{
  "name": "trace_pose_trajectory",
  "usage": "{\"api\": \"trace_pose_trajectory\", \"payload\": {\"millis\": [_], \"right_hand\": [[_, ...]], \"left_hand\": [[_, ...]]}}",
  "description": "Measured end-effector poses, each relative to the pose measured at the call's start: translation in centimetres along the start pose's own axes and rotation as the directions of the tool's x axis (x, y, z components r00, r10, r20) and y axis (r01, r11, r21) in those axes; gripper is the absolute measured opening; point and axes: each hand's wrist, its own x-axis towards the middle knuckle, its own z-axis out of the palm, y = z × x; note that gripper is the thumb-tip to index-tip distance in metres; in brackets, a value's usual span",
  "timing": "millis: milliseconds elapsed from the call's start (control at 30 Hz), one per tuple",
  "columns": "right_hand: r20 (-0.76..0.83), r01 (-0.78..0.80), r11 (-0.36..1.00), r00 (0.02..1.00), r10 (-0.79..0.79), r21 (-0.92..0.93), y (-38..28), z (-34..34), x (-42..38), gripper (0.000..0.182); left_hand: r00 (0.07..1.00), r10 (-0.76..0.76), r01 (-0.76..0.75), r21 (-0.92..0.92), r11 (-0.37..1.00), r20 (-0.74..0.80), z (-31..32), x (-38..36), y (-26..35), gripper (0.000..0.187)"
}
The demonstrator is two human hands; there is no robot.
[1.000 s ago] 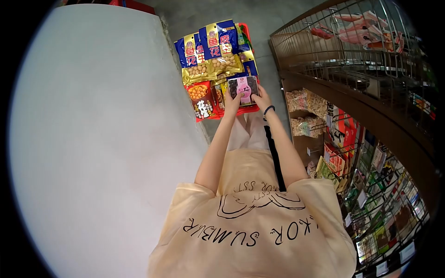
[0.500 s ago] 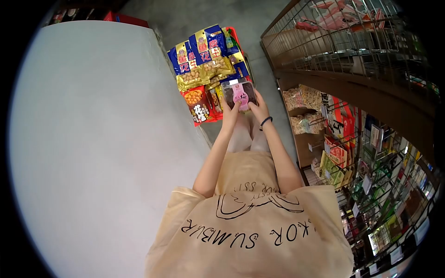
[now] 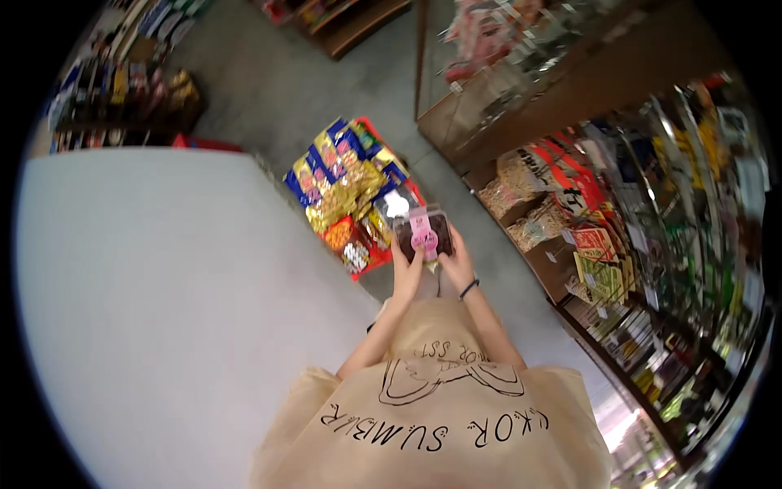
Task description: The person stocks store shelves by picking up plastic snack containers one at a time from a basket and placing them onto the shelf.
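A clear plastic box of dark food with a pink label [image 3: 435,225] is held up in front of the body. My left hand [image 3: 406,269] grips its left side, with the thumb on the front. On the opposite side, my right hand [image 3: 459,259] holds the same box, a dark band round its wrist. Just beyond lies a red basket [image 3: 373,130] heaped with blue-and-gold snack bags [image 3: 332,167] and a red snack bag [image 3: 352,248]. A second clear lid or box [image 3: 397,203] shows behind the held one.
A large white surface [image 3: 163,310] fills the left. Store shelves [image 3: 521,232] with packaged goods run along the right. A wire rack [image 3: 521,90] stands at the upper right, more shelves [image 3: 334,28] at the top. Grey floor [image 3: 269,90] lies between.
The view has swung, and the basket, box and hands appear lower in it. More floor and shelving show at the top. A second clear lid or box is now visible behind the held box.
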Motion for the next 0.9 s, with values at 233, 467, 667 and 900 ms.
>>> {"api": "trace_pose_trajectory", "payload": {"millis": [233, 467, 667, 900], "right_hand": [[-0.276, 0.144, 0.988, 0.953, -0.124, 0.052, -5.6, 0.8, -4.4, 0.063], [-0.448, 0.346, 0.938, 0.835, -0.320, -0.024, -10.7, 1.4, -8.6, 0.062], [-0.549, 0.348, 0.907, 0.722, -0.421, -0.237, -17.6, 0.9, -13.1, 0.064], [-0.640, 0.289, 0.824, 0.525, -0.562, -0.486, -23.8, -0.6, -18.0, 0.066]], "left_hand": [[0.962, 0.075, -0.049, -0.103, 0.993, 0.262, 0.4, -2.8, 4.7, 0.067], [0.853, 0.207, -0.237, 0.001, 0.972, 0.479, 0.7, -5.5, 10.5, 0.073], [0.716, 0.342, -0.365, -0.091, 0.926, 0.608, 2.4, -8.7, 15.0, 0.072], [0.552, 0.452, -0.381, -0.270, 0.884, 0.700, 5.7, -13.4, 20.7, 0.079]]}}
